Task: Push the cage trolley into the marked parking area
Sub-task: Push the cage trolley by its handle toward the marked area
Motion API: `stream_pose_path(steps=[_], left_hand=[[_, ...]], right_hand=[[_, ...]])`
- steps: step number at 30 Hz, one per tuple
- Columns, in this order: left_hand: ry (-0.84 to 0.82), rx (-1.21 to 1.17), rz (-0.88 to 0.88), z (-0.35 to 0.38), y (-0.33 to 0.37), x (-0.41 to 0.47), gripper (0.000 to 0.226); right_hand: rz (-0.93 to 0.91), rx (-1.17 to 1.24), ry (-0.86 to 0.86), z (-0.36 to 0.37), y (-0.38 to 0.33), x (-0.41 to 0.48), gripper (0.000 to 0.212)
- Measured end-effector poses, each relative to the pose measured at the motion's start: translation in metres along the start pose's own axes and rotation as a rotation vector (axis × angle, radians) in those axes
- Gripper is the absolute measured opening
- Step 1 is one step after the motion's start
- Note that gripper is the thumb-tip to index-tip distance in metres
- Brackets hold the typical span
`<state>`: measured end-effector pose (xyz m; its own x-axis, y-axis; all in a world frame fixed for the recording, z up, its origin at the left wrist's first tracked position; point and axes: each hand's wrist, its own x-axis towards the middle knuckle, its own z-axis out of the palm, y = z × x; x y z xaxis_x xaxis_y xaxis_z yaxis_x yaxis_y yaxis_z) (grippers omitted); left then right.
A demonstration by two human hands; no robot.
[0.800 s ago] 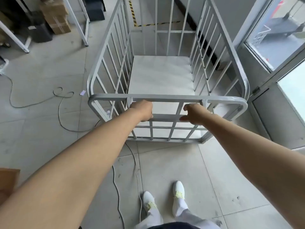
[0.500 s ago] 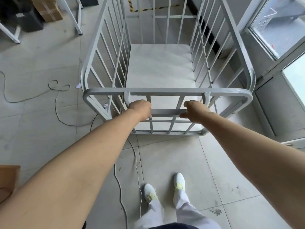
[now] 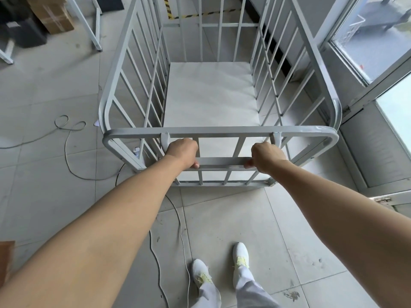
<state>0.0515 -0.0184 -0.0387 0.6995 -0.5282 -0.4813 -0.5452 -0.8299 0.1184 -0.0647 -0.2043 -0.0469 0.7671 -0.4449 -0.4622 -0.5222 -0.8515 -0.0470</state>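
Head view: two sets of fingers are curling around one flat crossbar (image 3: pixel 222 162). The left hand (image 3: pixel 182 152) is gripping its left end, thumb tip (image 3: pixel 196 166) showing underneath. The right hand (image 3: pixel 266 157) is gripping its right end, fingers (image 3: pixel 248 164) wrapping under the bar. Both arms are reaching out straight.

The crossbar is sitting just below the rounded top rail of the one cage trolley (image 3: pixel 220 131), on the side nearest the hands. The trolley is pale grey painted metal with four barred sides, an open top and a plain white deck (image 3: pixel 211 96) lying ahead of the fingers and below them.

Beyond its far side, well ahead of the fingers, two strips of yellow-and-black tape (image 3: pixel 200 14) are meeting at a corner on the tiled floor (image 3: pixel 222 218).

Right of the right hand, a glazed door (image 3: pixel 378 52) is standing close beside the trolley. Behind the hands, two white shoes (image 3: pixel 201 272) are standing on the tiles, with two pale cables (image 3: pixel 182 241) running beside them. A third, looped cable (image 3: pixel 66 138) is lying left of the left hand. Far ahead and left, one cardboard box (image 3: pixel 53 14) is resting.
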Motion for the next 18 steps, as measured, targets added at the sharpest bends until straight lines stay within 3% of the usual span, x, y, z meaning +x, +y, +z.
stream_pose_path(steps=[3, 8, 12, 18], left_hand=[[-0.002, -0.03, -0.01, -0.01, 0.002, 0.014, 0.019], [-0.003, -0.077, -0.064, -0.027, 0.006, 0.046, 0.029], [0.0, -0.11, -0.083, -0.043, 0.013, 0.075, 0.017], [0.015, -0.127, -0.129, -0.071, 0.028, 0.128, 0.028]], right_hand=[[0.015, -0.009, 0.034, -0.005, 0.0, 0.014, 0.021], [0.007, 0.004, 0.055, -0.019, 0.004, 0.045, 0.013], [-0.012, 0.054, 0.06, -0.035, 0.014, 0.081, 0.021], [-0.056, 0.044, 0.059, -0.064, 0.035, 0.137, 0.024]])
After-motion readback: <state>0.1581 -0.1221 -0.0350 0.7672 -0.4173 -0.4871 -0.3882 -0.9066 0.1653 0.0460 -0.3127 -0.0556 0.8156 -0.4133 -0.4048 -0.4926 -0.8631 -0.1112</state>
